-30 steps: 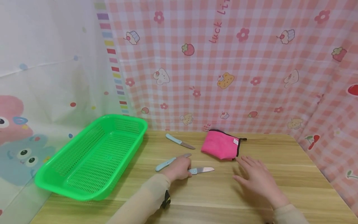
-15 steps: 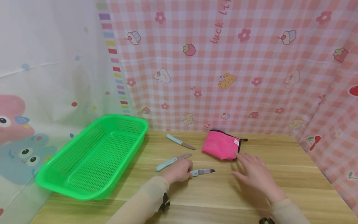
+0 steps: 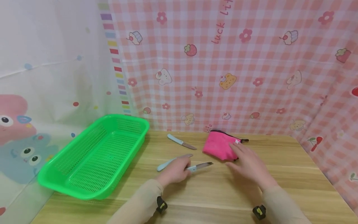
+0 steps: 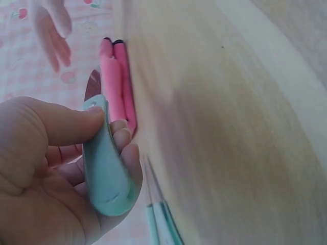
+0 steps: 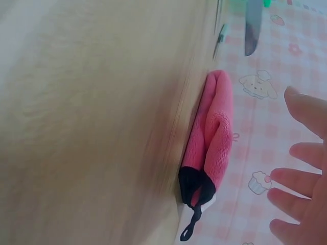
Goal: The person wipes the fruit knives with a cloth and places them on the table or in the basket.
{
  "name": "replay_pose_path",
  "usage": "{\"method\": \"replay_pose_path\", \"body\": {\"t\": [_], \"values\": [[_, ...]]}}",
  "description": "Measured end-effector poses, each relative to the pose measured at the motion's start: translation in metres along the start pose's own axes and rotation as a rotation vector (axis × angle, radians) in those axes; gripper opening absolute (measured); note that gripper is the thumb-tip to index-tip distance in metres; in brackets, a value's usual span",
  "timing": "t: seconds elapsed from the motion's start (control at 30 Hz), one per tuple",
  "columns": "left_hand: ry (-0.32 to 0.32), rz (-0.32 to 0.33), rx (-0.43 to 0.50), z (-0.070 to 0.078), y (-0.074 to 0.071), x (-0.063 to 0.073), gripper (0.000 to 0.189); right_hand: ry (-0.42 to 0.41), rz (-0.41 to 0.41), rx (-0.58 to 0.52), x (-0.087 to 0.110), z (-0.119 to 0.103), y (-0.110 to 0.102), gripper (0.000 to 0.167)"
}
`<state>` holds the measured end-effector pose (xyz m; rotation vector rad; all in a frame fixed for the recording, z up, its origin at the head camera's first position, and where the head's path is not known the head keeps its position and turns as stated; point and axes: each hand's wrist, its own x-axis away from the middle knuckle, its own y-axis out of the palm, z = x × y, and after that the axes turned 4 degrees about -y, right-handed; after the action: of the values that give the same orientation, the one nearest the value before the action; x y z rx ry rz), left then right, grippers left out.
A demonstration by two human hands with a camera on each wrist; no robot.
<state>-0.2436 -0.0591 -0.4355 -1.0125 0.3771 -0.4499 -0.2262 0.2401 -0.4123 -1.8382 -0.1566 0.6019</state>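
Note:
My left hand [image 3: 175,169] grips the light blue handle of a small knife [image 4: 104,166], the thumb pressed on the handle near the blade. The blade points toward the pink pouch [image 3: 216,145]. In the left wrist view the knife is raised off the table. My right hand [image 3: 250,164] hovers at the pouch's right front corner, fingers spread and holding nothing; the right wrist view shows a gap between its fingertips and the pouch [image 5: 218,132]. This soft pouch has a black zipper edge and a black loop. A second knife [image 3: 165,165] lies partly behind my left hand.
A third matching knife [image 3: 181,142] lies farther back, left of the pouch. On the left stands a green perforated plastic basket [image 3: 44,180]. A pink checked cloth [image 3: 173,62] hangs behind the wooden table [image 3: 212,199].
The left hand's knife has lifted off the table, its blade now tilting up and away. My right hand has moved left and forward, its fingers now overlapping the pouch in the head view.

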Motion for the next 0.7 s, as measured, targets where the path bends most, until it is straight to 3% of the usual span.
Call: {"method": "replay_pose_path", "body": {"t": [0.3,0.47,0.7], "values": [[-0.006,0.068,0.020,-0.003,-0.010,0.014,0.011,-0.071,-0.028,0.000,-0.027,0.005,0.009,0.079],[0.010,0.128,0.034,-0.009,-0.016,0.023,0.019,-0.109,-0.059,-0.003,-0.044,0.009,0.013,0.079],[0.012,0.160,0.055,-0.014,-0.022,0.035,0.019,-0.215,-0.115,0.040,-0.067,0.010,0.017,0.076]]}}
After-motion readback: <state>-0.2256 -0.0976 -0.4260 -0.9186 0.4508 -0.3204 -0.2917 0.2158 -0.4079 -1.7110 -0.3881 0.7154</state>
